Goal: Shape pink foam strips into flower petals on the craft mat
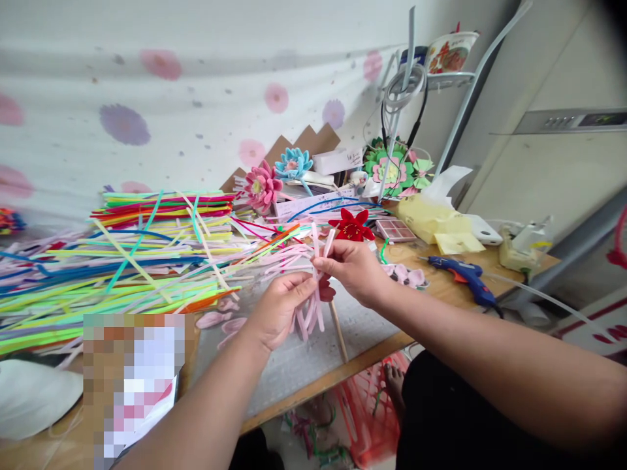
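Observation:
Over the grey mat point(274, 378), my left hand point(281, 303) and my right hand point(353, 267) meet with fingers pinched on a bunch of pale pink pipe cleaners point(313, 313). Some ends stick up above my fingertips and others hang below them. Part of the bunch is hidden behind my fingers. Just beyond my right hand lies a red pipe cleaner flower point(351, 225). A thin wooden stick point(338, 334) rests on the mat below my hands. To the left of my left hand are several bent pink petals point(213, 319).
Bundles of coloured pipe cleaners point(132, 261) cover the table's left side. A blue glue gun point(463, 275) lies at right, with yellow tissue packs point(428, 219) behind it. Pink point(263, 185) and blue point(294, 163) flowers stand at the back. A red plastic basket point(367, 418) is below the table edge.

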`<state>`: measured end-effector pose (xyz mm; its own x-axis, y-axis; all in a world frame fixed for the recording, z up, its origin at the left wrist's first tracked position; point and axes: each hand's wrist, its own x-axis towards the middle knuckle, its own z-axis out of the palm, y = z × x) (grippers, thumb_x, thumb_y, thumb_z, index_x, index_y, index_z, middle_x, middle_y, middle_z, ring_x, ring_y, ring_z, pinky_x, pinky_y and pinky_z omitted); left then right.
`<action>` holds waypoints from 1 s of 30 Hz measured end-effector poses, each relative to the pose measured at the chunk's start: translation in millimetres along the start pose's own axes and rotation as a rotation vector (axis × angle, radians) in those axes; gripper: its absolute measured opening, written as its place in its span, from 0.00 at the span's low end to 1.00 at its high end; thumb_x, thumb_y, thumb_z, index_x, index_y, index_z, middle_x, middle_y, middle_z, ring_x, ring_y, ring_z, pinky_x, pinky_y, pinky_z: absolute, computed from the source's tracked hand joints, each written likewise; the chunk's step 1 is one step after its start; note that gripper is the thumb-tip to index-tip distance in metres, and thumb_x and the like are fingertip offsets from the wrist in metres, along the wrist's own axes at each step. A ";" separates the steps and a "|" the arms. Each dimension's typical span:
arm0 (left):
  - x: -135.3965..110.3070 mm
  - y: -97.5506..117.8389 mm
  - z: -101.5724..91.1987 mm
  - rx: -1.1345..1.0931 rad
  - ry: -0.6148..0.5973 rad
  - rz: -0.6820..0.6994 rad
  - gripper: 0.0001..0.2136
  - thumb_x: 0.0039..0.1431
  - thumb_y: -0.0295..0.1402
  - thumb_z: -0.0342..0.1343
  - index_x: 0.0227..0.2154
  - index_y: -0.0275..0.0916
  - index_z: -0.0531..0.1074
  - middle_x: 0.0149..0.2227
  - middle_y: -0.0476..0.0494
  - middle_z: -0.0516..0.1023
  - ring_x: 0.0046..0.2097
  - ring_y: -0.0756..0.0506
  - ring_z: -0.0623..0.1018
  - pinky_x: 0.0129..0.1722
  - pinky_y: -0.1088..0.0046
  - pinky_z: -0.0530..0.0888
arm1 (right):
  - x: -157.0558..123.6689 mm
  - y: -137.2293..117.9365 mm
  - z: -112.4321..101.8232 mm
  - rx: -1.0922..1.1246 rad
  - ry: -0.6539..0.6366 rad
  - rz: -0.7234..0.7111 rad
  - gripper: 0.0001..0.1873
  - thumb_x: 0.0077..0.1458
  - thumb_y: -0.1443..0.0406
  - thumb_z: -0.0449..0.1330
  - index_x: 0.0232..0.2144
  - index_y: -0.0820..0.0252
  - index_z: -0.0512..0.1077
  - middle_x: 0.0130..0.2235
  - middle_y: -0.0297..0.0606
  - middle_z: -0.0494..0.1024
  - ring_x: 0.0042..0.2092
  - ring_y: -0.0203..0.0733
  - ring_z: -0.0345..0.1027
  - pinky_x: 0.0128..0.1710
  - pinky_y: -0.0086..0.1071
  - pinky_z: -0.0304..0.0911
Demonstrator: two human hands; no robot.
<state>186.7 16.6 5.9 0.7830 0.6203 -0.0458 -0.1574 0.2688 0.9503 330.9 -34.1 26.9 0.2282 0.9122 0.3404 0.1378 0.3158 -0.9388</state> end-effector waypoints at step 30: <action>-1.4 -2.8 -5.6 0.059 -0.044 -0.092 0.15 0.43 0.41 0.64 0.21 0.34 0.69 0.16 0.49 0.71 0.17 0.53 0.69 0.17 0.78 0.65 | -7.4 -15.2 -30.4 -1.143 -0.396 -1.073 0.10 0.60 0.68 0.51 0.38 0.57 0.72 0.40 0.36 0.75 0.49 0.45 0.60 0.55 0.49 0.49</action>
<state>182.7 19.1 1.6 0.8186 0.5615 -0.1211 -0.0491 0.2784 0.9592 356.3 -53.6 40.3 -0.6664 0.4744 0.5752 0.7116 0.6350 0.3008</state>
